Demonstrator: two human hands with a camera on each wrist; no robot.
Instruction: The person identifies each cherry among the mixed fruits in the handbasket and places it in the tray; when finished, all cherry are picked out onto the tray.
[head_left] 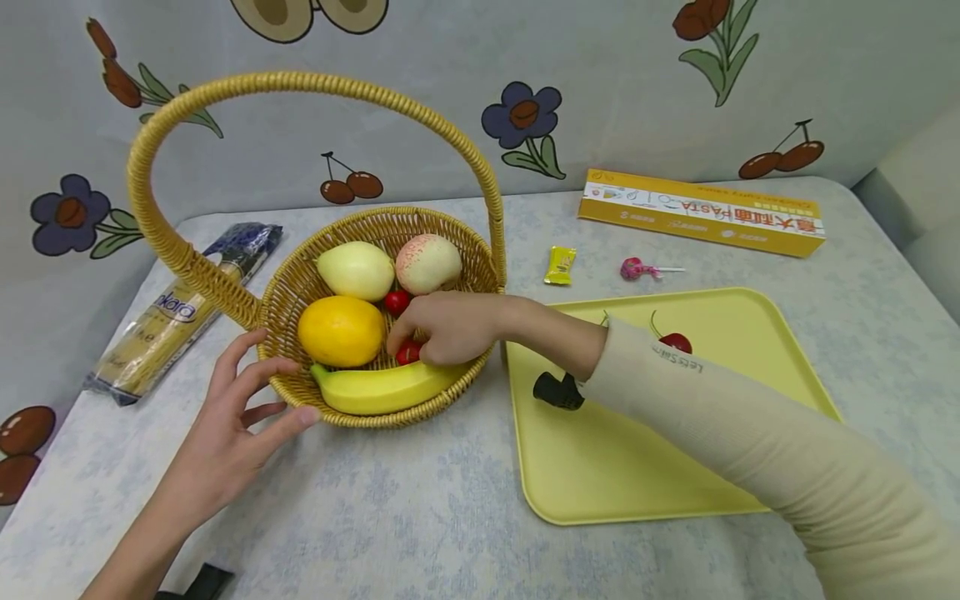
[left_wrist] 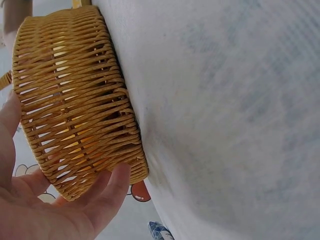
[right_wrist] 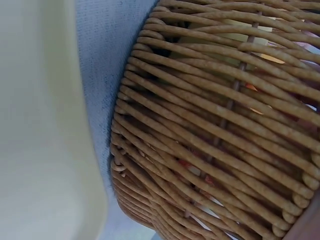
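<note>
My right hand [head_left: 453,325] reaches down into the wicker basket [head_left: 390,421], its curled fingers around a small glossy red fruit [head_left: 408,352]. Part of that fruit is hidden by the fingers. Another red fruit [head_left: 397,302] lies just behind it. Around them in the basket are a banana [head_left: 386,389], a yellow mango-like fruit [head_left: 341,332], a pale pear [head_left: 356,271] and a peach [head_left: 429,263]. My left hand [head_left: 240,417] rests with spread, relaxed fingers at the basket's near-left rim. In the left wrist view, its fingers lie against the woven wall [left_wrist: 80,100].
A yellow tray [head_left: 600,483] under the right forearm holds a cherry [head_left: 677,342] with a stem. Behind it lie a yellow-wrapped candy [head_left: 560,265], a pink lollipop [head_left: 636,268] and a pasta box [head_left: 701,212]. A spaghetti packet [head_left: 180,317] lies left; the tall basket handle [head_left: 300,82] arches above.
</note>
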